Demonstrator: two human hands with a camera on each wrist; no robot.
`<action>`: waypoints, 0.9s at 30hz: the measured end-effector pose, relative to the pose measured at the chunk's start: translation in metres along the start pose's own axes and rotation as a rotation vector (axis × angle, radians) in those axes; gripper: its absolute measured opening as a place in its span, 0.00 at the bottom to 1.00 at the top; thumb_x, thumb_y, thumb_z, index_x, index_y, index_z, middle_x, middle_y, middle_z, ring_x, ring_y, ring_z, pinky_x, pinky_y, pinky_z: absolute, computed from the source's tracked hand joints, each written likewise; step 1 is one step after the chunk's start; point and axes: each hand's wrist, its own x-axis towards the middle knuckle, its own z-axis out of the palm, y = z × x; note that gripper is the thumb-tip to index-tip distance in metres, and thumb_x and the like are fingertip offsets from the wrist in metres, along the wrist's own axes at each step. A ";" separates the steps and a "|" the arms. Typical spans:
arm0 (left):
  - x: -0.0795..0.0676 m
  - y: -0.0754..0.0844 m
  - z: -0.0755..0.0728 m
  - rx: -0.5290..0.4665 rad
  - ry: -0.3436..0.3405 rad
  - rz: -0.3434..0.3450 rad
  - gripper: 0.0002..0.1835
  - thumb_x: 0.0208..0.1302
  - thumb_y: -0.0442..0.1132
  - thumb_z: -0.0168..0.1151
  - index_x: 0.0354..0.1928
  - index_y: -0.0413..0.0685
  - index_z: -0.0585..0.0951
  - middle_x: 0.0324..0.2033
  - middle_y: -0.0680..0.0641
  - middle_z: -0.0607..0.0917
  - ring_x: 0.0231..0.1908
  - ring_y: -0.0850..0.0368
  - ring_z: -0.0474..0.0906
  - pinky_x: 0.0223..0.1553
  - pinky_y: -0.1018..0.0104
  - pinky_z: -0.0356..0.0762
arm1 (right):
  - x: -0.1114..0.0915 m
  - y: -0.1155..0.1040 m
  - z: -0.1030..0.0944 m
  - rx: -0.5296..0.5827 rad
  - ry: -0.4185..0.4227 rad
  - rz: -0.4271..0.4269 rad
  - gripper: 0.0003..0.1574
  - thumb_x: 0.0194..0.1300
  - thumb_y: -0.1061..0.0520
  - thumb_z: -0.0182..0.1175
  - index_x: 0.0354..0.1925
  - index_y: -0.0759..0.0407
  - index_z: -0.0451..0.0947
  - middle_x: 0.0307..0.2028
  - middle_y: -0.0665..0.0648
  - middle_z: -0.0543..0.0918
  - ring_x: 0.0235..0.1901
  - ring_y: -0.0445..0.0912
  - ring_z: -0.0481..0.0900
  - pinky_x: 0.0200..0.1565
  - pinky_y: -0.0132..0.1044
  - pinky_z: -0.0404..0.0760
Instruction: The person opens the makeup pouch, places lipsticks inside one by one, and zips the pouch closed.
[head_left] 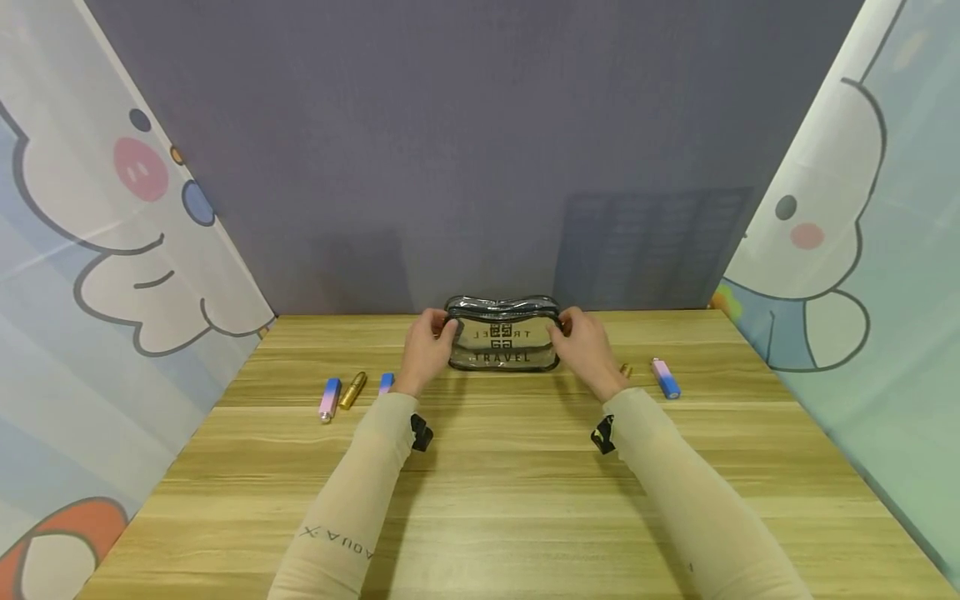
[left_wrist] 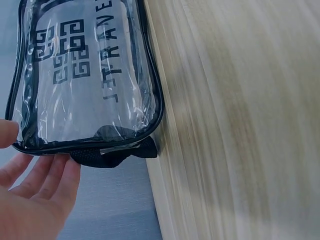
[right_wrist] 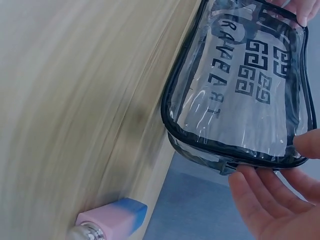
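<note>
A clear pouch with black piping and the word TRAVEL stands upright at the back of the wooden table. My left hand pinches its left upper corner, thumb in front and fingers behind. On the opposite side my right hand pinches the right upper corner the same way. The left wrist view shows a black fabric strap on the end of the pouch, beside the fingers. Through the clear plastic in the right wrist view, the pouch shows no contents.
Left of the pouch lie a pink-and-blue tube, a gold tube and another blue-ended tube, partly covered by the left arm. To the right are a gold piece, partly hidden, and a pink-and-blue tube. A grey wall rises behind.
</note>
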 end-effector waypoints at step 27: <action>-0.020 0.005 -0.002 0.010 -0.015 -0.012 0.14 0.78 0.43 0.55 0.54 0.40 0.76 0.46 0.40 0.81 0.46 0.45 0.79 0.50 0.50 0.78 | -0.016 -0.002 -0.003 0.078 0.034 0.043 0.15 0.74 0.50 0.59 0.43 0.62 0.79 0.36 0.60 0.82 0.35 0.53 0.78 0.37 0.45 0.77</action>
